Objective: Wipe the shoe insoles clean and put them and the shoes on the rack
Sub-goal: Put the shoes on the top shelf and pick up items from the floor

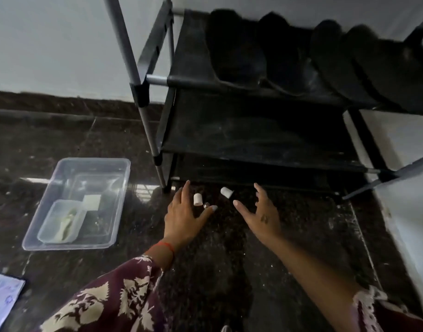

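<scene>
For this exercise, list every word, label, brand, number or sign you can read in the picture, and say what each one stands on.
No text here can be read.
Printed sheet on the floor at the lower left: faint bluish marks, too blurred to read.
Small dark mark on the back of the right hand: too small to make out.
Pale card in the clear plastic tub: blank as far as can be seen.
Rack: no label visible.

Floor [61,140] looks like dark polished stone, speckled and pretty glossy. Rack [253,130] has matt black cloth shelves on grey metal tubes. The tub [61,173] is clear, smooth plastic.
</scene>
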The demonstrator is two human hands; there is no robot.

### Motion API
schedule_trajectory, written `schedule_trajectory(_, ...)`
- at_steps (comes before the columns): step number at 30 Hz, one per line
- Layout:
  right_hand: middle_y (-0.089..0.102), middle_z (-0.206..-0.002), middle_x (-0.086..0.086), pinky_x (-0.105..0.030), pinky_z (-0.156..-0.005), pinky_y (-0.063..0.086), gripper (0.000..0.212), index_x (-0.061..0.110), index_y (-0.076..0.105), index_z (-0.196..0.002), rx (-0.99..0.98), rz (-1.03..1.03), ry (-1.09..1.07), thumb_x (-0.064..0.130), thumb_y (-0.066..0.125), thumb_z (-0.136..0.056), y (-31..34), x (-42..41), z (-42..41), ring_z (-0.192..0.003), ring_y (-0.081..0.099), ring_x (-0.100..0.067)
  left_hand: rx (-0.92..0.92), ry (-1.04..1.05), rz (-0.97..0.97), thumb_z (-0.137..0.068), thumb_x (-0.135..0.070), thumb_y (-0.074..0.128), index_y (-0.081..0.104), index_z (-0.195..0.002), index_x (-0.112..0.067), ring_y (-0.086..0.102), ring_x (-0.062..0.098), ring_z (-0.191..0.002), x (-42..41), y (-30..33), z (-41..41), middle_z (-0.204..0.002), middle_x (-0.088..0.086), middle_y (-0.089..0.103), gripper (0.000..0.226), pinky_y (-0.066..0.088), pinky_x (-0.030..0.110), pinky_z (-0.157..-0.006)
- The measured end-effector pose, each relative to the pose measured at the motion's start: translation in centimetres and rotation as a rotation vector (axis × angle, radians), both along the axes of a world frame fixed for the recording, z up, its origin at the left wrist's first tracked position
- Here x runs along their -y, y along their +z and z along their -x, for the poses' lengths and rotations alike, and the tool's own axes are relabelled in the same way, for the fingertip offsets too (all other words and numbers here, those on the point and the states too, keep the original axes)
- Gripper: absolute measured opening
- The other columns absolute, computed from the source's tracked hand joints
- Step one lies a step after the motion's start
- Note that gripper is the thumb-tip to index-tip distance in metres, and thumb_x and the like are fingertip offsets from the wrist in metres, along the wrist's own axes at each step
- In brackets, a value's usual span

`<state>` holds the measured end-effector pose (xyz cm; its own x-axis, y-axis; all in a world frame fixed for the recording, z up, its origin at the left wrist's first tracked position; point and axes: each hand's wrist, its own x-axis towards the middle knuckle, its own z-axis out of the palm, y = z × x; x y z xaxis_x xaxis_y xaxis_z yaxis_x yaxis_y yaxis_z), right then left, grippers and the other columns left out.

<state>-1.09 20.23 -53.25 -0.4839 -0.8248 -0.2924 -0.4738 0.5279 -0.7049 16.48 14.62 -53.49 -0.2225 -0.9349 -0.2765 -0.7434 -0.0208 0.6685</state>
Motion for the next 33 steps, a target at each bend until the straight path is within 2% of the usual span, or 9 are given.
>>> schedule_trajectory(4, 0.036, -0.146, -0.011, -0.035, -0.103, 0.036, 0.075, 0.018, 0.025, -0.144, -0.069, -0.074, 0.098, 0.044, 0.061, -0.084, -4.3, 3.1, 0.0, -0.132, 0.038, -0.025, 0.017, -0.003, -0.058, -0.082, -0.056, 0.059, 0.014, -0.15, -0.02, 0.03, 0.033, -0.137, 2.1, -3.8, 1.0, -0.152, 0.014, 0.028, 0.089, 0.03, 0.041, -0.108)
schedule_trajectory(8, 0.042, -0.138, -0.015, -0.033, -0.096, 0.039, 0.063, 0.018, 0.033, -0.14, -0.207, -0.092, 0.176, 0.034, 0.062, -0.086, -7.0, 6.2, 0.0, -0.123, 0.044, -0.029, 0.046, -0.011, -0.085, -0.091, -0.047, 0.051, 0.02, -0.149, -0.023, 0.036, 0.037, -0.131, 4.5, -6.5, 2.3, -0.146, 0.018, 0.033, 0.07, 0.032, 0.04, -0.105)
schedule_trajectory(14, 0.048, -0.121, -0.016, -0.034, -0.089, 0.041, 0.041, 0.02, 0.05, -0.126, -0.353, -0.139, 0.253, 0.02, 0.061, -0.087, -10.1, 8.8, -0.2, -0.114, 0.046, -0.033, 0.166, -0.112, -0.095, -0.097, -0.031, 0.048, 0.052, -0.13, -0.016, 0.044, 0.041, -0.117, 6.4, -9.4, 2.8, -0.13, 0.021, 0.041, 0.036, 0.036, 0.038, -0.098)
schedule_trajectory(20, 0.058, -0.106, -0.016, -0.032, -0.08, 0.044, 0.028, 0.01, 0.056, -0.109, -0.394, -0.026, 0.291, 0.005, 0.062, -0.082, -11.5, 8.0, -0.3, -0.101, 0.054, -0.031, 0.103, -0.095, -0.097, -0.096, -0.017, 0.045, 0.048, -0.13, -0.013, 0.048, 0.039, -0.113, 6.4, -10.0, 2.3, -0.126, 0.021, 0.045, 0.035, 0.039, 0.037, -0.093)
schedule_trajectory(24, 0.064, -0.096, -0.011, -0.026, -0.067, 0.041, 0.026, 0.009, 0.055, -0.103, -0.343, 0.082, 0.177, 0.008, 0.067, -0.08, -11.4, 5.9, -0.9, -0.089, 0.059, -0.027, 0.027, -0.069, -0.021, -0.091, -0.007, 0.047, 0.05, -0.128, -0.012, 0.05, 0.035, -0.109, 5.4, -9.7, 0.6, -0.12, 0.019, 0.053, 0.037, 0.037, 0.031, -0.083)
schedule_trajectory(26, 0.065, -0.091, -0.008, -0.028, -0.064, 0.044, 0.026, 0.011, 0.055, -0.099, -0.342, 0.151, 0.152, 0.012, 0.07, -0.078, -11.3, 4.3, -2.0, -0.083, 0.06, -0.027, -0.02, -0.041, 0.041, -0.087, -0.004, 0.052, 0.052, -0.125, -0.012, 0.053, 0.033, -0.105, 4.9, -9.4, -1.0, -0.12, 0.015, 0.054, 0.039, 0.039, 0.03, -0.082)
schedule_trajectory(29, 0.063, -0.086, 0.001, -0.032, -0.062, 0.047, 0.021, 0.015, 0.055, -0.094, -0.292, 0.247, 0.238, 0.016, 0.07, -0.079, -10.9, 2.0, -4.6, -0.078, 0.058, -0.021, -0.09, 0.029, 0.193, -0.081, 0.002, 0.057, 0.058, -0.122, -0.012, 0.058, 0.031, -0.097, 4.3, -8.9, -4.4, -0.113, 0.013, 0.058, 0.044, 0.04, 0.027, -0.083)
schedule_trajectory(31, 0.064, -0.088, 0.004, -0.033, -0.063, 0.05, 0.02, 0.018, 0.056, -0.097, -0.197, 0.263, 0.307, 0.018, 0.068, -0.081, -10.4, 1.5, -6.9, -0.077, 0.06, -0.016, -0.106, 0.103, 0.321, -0.08, 0.004, 0.059, 0.063, -0.115, -0.01, 0.06, 0.031, -0.092, 4.4, -8.8, -7.2, -0.105, 0.014, 0.061, 0.038, 0.042, 0.028, -0.081)
schedule_trajectory(33, 0.066, -0.095, 0.003, -0.032, -0.068, 0.053, 0.027, 0.02, 0.06, -0.105, -0.1, 0.263, 0.361, 0.015, 0.068, -0.08, -9.9, 2.3, -9.4, -0.081, 0.063, -0.014, -0.11, 0.205, 0.397, -0.083, 0.0, 0.06, 0.065, -0.11, -0.009, 0.063, 0.032, -0.087, 4.9, -8.6, -10.2, -0.101, 0.014, 0.062, 0.029, 0.051, 0.034, -0.079)
